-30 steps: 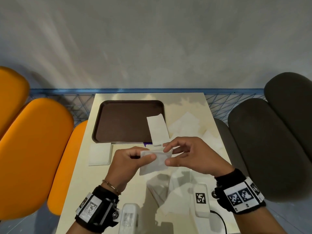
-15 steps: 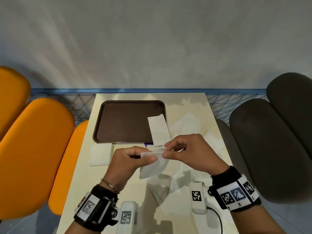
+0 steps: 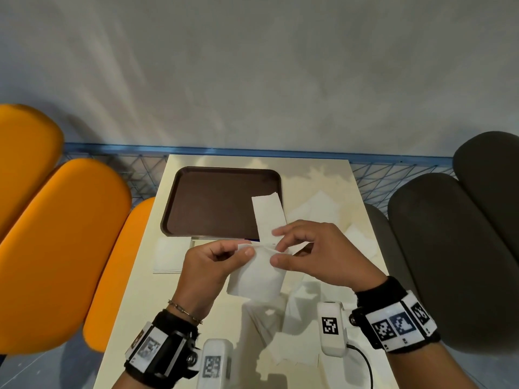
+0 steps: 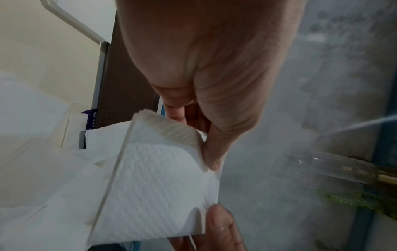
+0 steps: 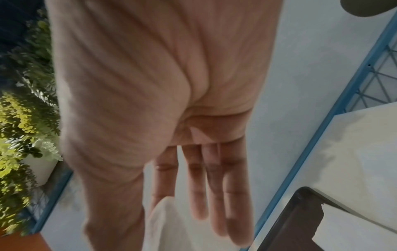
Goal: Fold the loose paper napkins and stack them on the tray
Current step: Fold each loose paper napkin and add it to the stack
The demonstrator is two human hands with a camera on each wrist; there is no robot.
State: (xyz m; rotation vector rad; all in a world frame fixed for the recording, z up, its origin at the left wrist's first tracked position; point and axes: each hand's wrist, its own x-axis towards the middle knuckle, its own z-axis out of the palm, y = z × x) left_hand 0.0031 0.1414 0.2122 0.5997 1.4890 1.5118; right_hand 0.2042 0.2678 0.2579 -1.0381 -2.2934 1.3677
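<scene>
A white paper napkin [image 3: 257,276] hangs in the air over the table [image 3: 146,299], just in front of the brown tray [image 3: 213,203]. My left hand [image 3: 247,252] pinches its top edge between thumb and forefinger. My right hand [image 3: 276,252] pinches the same edge right beside it, its other fingers straight. In the left wrist view the embossed napkin [image 4: 154,186] is doubled over under my left thumb [image 4: 211,159]. A folded napkin strip [image 3: 268,217] lies on the tray's right front corner and overhangs its rim. The right wrist view shows a blurred napkin [image 5: 165,225] below the fingers [image 5: 217,195].
A small stack of flat napkins [image 3: 171,255] lies left of my hands, in front of the tray. Loose unfolded napkins [image 3: 317,209] cover the table's right side and the near part [image 3: 295,332]. Orange seats [image 3: 56,248] flank the left, dark seats [image 3: 449,248] the right.
Both hands rose slightly toward the tray with the napkin. My right fingers closed in on the left thumb along the top edge, and the napkin now hangs down below them.
</scene>
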